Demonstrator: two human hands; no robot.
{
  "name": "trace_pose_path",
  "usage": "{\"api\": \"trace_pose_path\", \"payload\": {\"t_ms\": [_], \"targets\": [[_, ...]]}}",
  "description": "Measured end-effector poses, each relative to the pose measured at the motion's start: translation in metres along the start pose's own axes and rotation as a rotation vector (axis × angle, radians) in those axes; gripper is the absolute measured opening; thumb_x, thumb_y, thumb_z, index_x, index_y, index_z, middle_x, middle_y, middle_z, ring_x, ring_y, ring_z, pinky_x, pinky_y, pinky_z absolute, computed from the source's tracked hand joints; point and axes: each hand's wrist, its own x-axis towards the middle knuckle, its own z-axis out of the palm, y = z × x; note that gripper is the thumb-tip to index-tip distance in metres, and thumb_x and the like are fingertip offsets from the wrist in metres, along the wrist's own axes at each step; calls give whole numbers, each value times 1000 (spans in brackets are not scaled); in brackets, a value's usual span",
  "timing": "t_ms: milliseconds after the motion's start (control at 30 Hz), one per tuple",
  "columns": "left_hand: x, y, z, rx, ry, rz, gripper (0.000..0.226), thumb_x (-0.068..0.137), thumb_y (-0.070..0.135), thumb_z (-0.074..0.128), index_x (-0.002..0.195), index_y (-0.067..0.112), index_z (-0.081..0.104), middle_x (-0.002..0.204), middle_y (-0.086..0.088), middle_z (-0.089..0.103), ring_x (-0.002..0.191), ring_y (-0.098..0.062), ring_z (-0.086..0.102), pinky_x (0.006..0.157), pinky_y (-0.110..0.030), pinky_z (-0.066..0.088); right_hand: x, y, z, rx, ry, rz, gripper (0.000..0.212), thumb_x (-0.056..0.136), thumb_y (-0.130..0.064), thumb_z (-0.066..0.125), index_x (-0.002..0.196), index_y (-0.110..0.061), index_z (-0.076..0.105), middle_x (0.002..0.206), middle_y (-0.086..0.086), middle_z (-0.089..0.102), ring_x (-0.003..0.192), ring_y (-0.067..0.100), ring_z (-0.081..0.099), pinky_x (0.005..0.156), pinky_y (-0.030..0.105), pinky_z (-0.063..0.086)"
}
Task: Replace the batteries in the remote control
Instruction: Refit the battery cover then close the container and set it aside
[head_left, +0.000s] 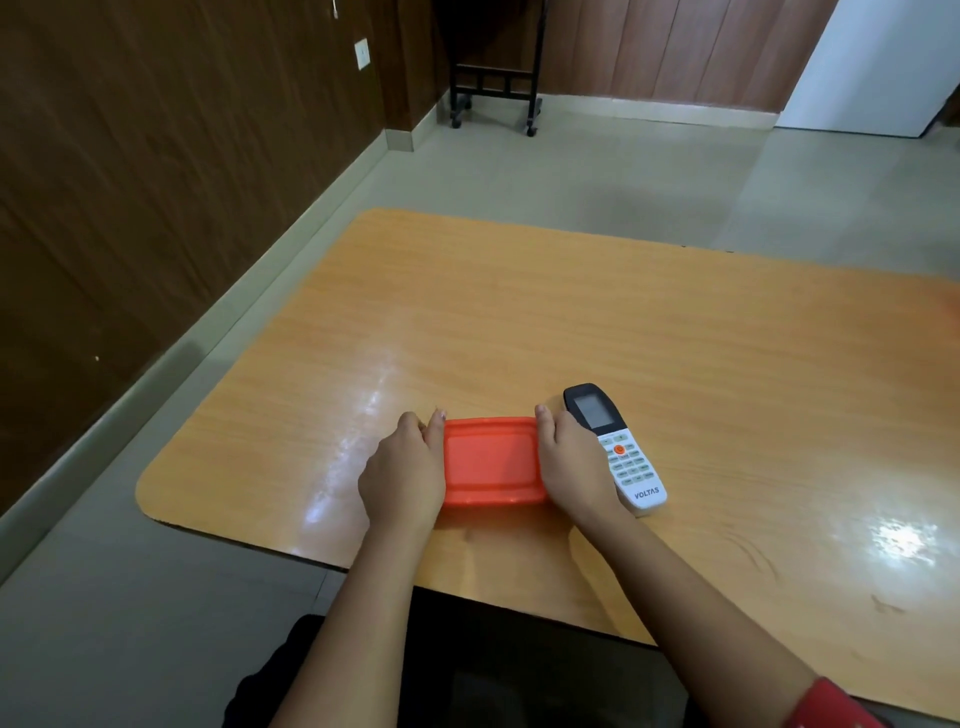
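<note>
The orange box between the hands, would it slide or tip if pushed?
The orange box would probably slide rather than tip: it looks low and wide, and the table is glossy. It looks like plastic, so likely stiff and light, contents unknown. Its closed lid seems flat, and both hands grip its short ends.

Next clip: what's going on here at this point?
A person seated at a wooden table has both hands on an orange lidded box, the left hand at its left end and the right hand at its right end. The lid is still on. The remote control lies face up just right of the box, untouched. No batteries are visible yet.
</note>
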Motion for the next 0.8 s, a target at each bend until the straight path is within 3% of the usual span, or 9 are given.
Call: {"api": "trace_pose_path", "payload": {"t_ms": [300,400,467,500,567,600,667,733,800], "targets": [[1,0,-2,43,26,22,45,99,49,26,81,12,48,64,2,50,59,-20,47,50,-29,30,2,-2,2,-99,12,-33,37,102,-32,24,107,-5,49,92,18,65,86,36,62,70,37,41],[-1,3,-3,80,97,45,39,98,47,29,97,15,51,91,-3,61,71,-24,55,55,-30,36,-3,-6,-4,-59,-44,6,40,102,-38,24,107,-8,50,93,13,63,91,33,61,75,37,41],[-3,2,-8,35,105,105,40,96,47,35,119,18,51,117,-4,58,94,-25,58,65,-32,42,-8,-8,-10,8,-101,64,46,100,-48,24,103,-10,51,89,7,60,89,28,59,75,36,41],[-3,-1,-11,-51,43,161,44,94,49,40,129,22,47,130,-2,52,111,-24,53,77,-34,45,-10,-8,-13,47,-130,93,50,98,-52,24,103,-11,50,89,5,60,89,26,59,75,36,40],[-3,-10,-22,-300,-232,262,68,82,57,57,142,35,33,147,6,36,134,-17,34,103,-38,37,-18,-3,-19,118,-158,139,52,97,-55,25,110,-11,51,96,7,63,93,27,60,78,36,42],[-4,-16,-28,-382,-382,290,85,71,59,67,144,43,25,150,9,30,138,-13,27,110,-40,32,-24,2,-21,146,-151,139,48,97,-52,28,112,-13,52,99,8,64,95,27,61,82,37,45],[-8,-26,-33,-330,-550,344,111,56,51,82,145,49,16,152,11,23,139,-11,23,112,-39,29,-39,16,-23,166,-83,60,32,99,-36,38,114,-16,57,103,4,66,97,23,62,87,39,49],[-11,-30,-34,-241,-515,365,113,55,34,88,147,40,23,149,9,27,136,-13,31,106,-30,33,-55,27,-23,121,-13,-70,23,96,-20,47,115,-15,59,108,1,64,100,14,59,87,30,48],[-14,-31,-35,-251,-370,317,105,55,28,90,144,30,35,141,5,35,128,-15,42,97,-24,36,-67,34,-20,24,-1,-221,25,92,-14,53,116,-14,60,112,1,62,104,13,55,91,26,45]]}}
